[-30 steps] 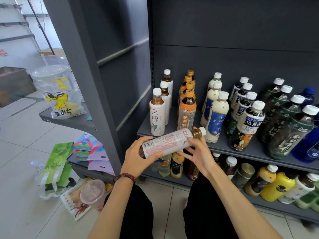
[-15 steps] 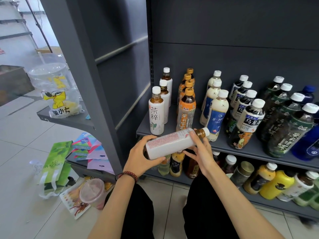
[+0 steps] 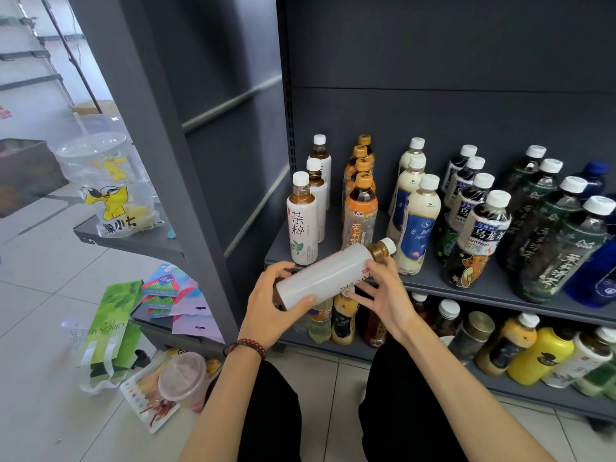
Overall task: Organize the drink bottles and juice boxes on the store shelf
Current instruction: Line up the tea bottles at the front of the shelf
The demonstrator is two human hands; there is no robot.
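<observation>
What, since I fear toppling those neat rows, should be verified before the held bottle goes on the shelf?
1. Grip: left hand holds the white-label bottle at its base, right hand near its neck: ok.
2. Cap on: ok.
3. Bottle upright: not ok, it lies tilted, cap up-right.
4. Matching row found, at the left end of the shelf: ok.
5. Free spot before that row: cannot tell; its front bottle stands near the edge.
</observation>
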